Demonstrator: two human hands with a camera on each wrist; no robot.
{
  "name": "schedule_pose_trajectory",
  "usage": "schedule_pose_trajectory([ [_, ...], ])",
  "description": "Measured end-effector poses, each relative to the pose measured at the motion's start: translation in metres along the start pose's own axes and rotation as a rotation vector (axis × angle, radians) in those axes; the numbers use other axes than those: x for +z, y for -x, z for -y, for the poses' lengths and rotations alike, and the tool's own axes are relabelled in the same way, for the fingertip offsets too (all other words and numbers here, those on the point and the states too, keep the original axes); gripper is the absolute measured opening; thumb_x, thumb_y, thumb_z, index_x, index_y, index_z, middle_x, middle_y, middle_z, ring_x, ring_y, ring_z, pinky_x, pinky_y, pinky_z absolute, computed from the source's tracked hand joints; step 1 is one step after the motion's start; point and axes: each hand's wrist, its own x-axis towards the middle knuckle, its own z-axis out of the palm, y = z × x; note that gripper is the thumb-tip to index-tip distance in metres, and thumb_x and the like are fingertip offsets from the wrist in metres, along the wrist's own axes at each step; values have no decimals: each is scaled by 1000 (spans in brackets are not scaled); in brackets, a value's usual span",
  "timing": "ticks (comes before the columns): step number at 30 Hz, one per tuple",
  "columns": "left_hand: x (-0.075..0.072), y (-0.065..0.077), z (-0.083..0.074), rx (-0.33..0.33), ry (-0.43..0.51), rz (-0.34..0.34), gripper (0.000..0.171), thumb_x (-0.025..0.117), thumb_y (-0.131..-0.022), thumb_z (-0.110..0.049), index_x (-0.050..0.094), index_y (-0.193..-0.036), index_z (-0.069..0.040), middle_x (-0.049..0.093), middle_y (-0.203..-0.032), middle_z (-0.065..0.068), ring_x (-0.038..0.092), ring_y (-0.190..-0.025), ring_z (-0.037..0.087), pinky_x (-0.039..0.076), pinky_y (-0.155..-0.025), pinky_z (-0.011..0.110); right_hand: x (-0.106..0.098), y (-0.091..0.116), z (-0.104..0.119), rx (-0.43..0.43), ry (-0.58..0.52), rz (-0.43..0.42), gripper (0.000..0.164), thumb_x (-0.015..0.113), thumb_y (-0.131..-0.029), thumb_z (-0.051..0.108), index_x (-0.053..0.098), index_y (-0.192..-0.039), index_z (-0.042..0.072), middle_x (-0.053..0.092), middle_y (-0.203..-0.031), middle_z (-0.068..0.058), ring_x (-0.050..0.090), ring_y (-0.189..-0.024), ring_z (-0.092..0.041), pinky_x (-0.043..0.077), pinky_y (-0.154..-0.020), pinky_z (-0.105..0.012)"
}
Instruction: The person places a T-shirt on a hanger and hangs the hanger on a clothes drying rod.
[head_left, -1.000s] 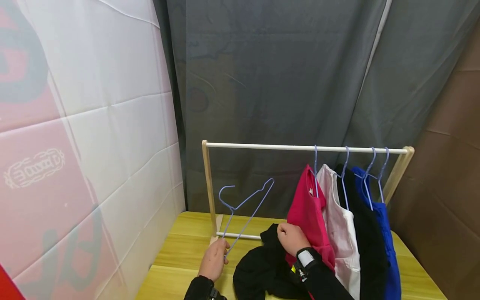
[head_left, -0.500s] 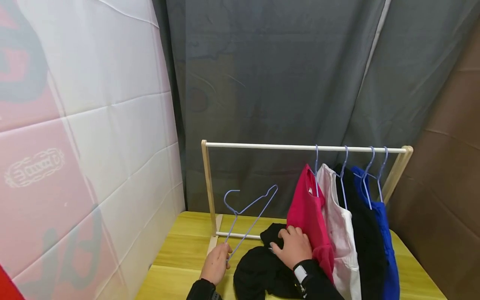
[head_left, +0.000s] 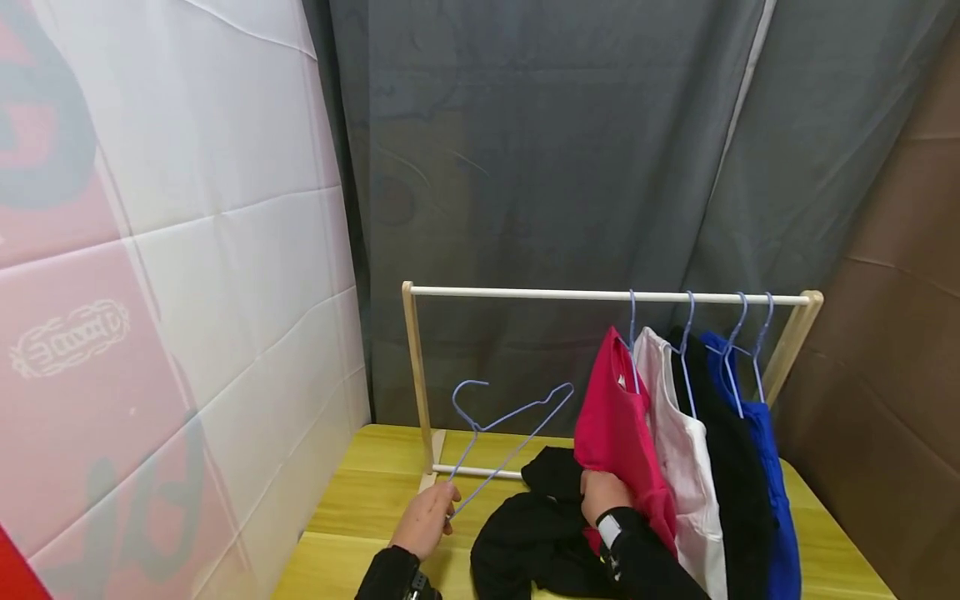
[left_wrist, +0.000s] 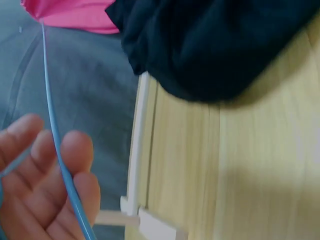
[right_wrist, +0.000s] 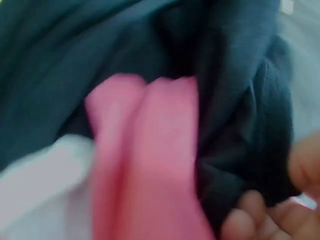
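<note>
My left hand (head_left: 425,521) holds a light-blue clothes hanger (head_left: 478,429) by its lower end, its hook up and leaning right. In the left wrist view, the hanger wire (left_wrist: 54,120) runs across the fingers. A crumpled black garment (head_left: 517,542) lies on the table to the right of that hand. My right hand (head_left: 603,496) is at its far right part, beside a hanging pink garment (head_left: 618,417). In the blurred right wrist view, the fingers (right_wrist: 240,222) pinch the edge of the black cloth (right_wrist: 225,115).
A small rack with a white rail (head_left: 517,292) stands on the wooden table (head_left: 352,500). White (head_left: 686,475), black (head_left: 738,492) and blue (head_left: 780,500) garments hang beside the pink one on its right side. A grey curtain (head_left: 525,167) is behind; a printed sheet (head_left: 225,292) is at left.
The hanger has tilted down and to the right in my left hand. My right hand spread over the black garment, then shifted right, its fingers closing on the cloth by the pink garment.
</note>
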Motion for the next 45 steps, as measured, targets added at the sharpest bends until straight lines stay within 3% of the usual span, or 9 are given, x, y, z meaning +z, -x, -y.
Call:
schedule_pose_trajectory([
  [3, -13, -3, 2, 13, -16, 56, 53, 33, -110, -47, 64, -107, -4, 59, -85, 7, 63, -66, 21, 45, -60, 33, -12, -11, 0, 83, -195, -60, 14, 63, -76, -6, 65, -77, 8, 67, -75, -9, 64, -72, -33, 50, -66, -44],
  [7, -32, -10, 2, 35, -61, 105, 53, 31, -110, -47, 64, -104, -6, 60, -87, 7, 62, -68, 21, 48, -62, 34, -28, -27, 4, 164, -439, -150, 17, 54, -85, -5, 69, -91, 0, 70, -90, -15, 64, -86, -35, 49, -78, -45],
  [12, -53, -16, 0, 58, -41, 164, 58, 30, -111, -46, 67, -103, -2, 61, -87, 14, 64, -70, 32, 51, -62, 35, -45, -38, 7, 202, -583, -220, 20, 51, -92, -4, 67, -102, -4, 69, -95, -18, 62, -90, -32, 46, -81, -41],
  [16, -62, -17, -3, 77, -25, 210, 58, 31, -111, -43, 67, -103, 1, 61, -86, 19, 63, -70, 33, 51, -61, 35, -53, -42, 5, 241, -590, -246, 18, 52, -96, 1, 66, -107, -3, 66, -92, -17, 60, -88, -32, 44, -78, -41],
  [21, -67, -18, -4, 92, -37, 245, 55, 31, -112, -40, 68, -102, -1, 59, -83, 15, 59, -71, 26, 53, -63, 40, -62, -44, 8, 276, -599, -278, 21, 54, -98, 8, 67, -110, -2, 65, -92, -17, 58, -87, -32, 43, -76, -41],
  [28, -77, -14, -7, 86, -91, 230, 55, 33, -111, -43, 69, -100, -4, 56, -79, 10, 57, -69, 20, 49, -61, 32, -72, -48, 16, 293, -630, -302, 23, 55, -99, 12, 71, -111, 2, 70, -100, -17, 61, -91, -31, 44, -79, -40],
  [32, -73, -12, -14, 107, -139, 196, 52, 35, -111, -44, 69, -98, -8, 58, -81, 13, 60, -67, 22, 48, -61, 32, -73, -50, 19, 235, -572, -335, 22, 57, -98, 11, 74, -107, 2, 68, -101, -18, 60, -93, -33, 44, -81, -43],
  [37, -60, -9, -25, 155, -242, 133, 55, 33, -108, -53, 70, -96, -14, 60, -80, 4, 59, -63, 16, 46, -61, 32, -68, -49, 26, 127, -489, -370, 17, 63, -94, 6, 78, -99, 4, 63, -99, -16, 58, -92, -30, 44, -80, -42],
  [45, -47, -8, -34, 197, -307, 77, 54, 32, -109, -49, 71, -98, -14, 55, -82, -4, 51, -65, 9, 44, -63, 30, -66, -45, 44, -29, -449, -278, 17, 65, -94, 7, 78, -103, 7, 65, -100, -9, 61, -91, -26, 49, -81, -42],
])
